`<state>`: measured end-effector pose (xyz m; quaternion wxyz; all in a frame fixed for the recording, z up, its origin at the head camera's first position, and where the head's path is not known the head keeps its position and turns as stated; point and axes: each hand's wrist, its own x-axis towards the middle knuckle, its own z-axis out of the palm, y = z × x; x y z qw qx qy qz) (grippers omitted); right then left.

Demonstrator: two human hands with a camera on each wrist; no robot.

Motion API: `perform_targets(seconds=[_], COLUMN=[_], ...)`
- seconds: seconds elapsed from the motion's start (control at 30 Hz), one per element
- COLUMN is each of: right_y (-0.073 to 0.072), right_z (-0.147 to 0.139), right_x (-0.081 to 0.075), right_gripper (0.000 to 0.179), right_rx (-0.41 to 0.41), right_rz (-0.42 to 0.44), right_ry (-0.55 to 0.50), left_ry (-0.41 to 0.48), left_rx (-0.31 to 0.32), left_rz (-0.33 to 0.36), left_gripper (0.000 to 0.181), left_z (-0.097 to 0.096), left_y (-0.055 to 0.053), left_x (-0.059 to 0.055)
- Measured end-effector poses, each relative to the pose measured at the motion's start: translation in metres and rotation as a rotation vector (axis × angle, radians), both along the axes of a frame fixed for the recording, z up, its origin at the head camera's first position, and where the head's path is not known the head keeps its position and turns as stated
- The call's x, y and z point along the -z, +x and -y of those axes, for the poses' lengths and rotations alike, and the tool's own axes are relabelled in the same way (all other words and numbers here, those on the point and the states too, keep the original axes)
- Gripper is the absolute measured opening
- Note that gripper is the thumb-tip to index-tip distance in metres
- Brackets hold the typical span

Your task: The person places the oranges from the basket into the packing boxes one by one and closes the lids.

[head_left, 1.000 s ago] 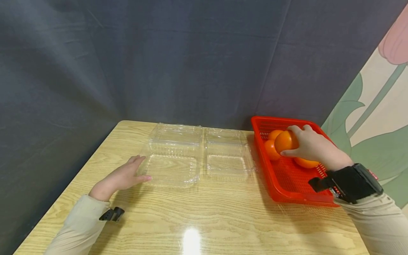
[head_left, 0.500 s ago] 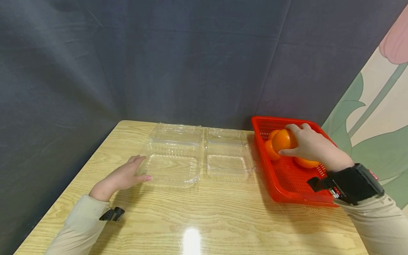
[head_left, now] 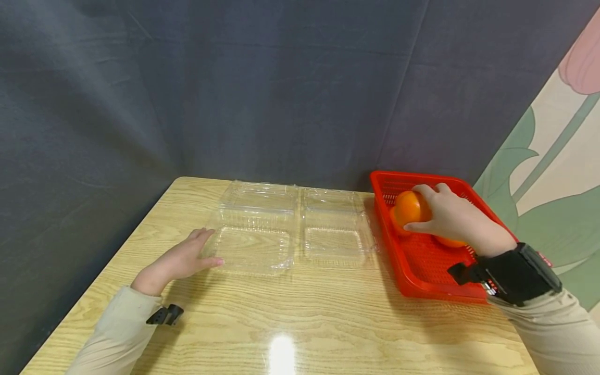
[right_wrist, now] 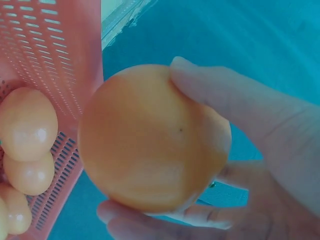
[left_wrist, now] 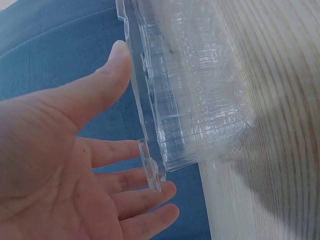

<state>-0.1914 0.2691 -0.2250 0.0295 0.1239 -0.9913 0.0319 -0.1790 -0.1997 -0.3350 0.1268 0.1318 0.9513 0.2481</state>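
Note:
My right hand (head_left: 452, 219) grips an orange (head_left: 409, 207), thumb on one side and fingers round the other. In the head view the fruit is over the left part of a red plastic basket (head_left: 404, 271); the right wrist view shows the orange (right_wrist: 150, 140) raised, with other oranges (right_wrist: 29, 125) lower down in the basket. My left hand (head_left: 180, 259) is at the left edge of a clear plastic clamshell box (head_left: 253, 266), its lid folded back. In the left wrist view the left thumb and fingers are extended along the box's rim (left_wrist: 145, 107).
A second, smaller clear clamshell box (head_left: 335, 254) stands opened between the first box and the basket. All rest on a light wooden table (head_left: 328, 317). A dark curtain (head_left: 281, 94) hangs close behind the table's back edge.
My right hand has shifted slightly left with the orange, which now covers more of the oranges behind it. The left hand and both clear boxes have stayed put.

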Motion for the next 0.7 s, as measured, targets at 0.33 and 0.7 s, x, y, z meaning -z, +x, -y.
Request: perform_targets(seconds=[0.33, 0.7], right_y=[0.0008, 0.0028], right_z=[0.0025, 0.0065], right_x=[-0.0001, 0.0008], right_gripper=[0.073, 0.072], right_rx=[-0.007, -0.006], right_rz=[0.012, 0.026], right_ry=[-0.001, -0.025], left_ry=[0.015, 0.008], left_rx=[-0.005, -0.009], left_rz=[0.004, -0.002], left_gripper=[0.088, 0.087], left_z=[-0.0011, -0.0012], left_y=[0.0007, 0.0008], left_x=[-0.0003, 0.0001])
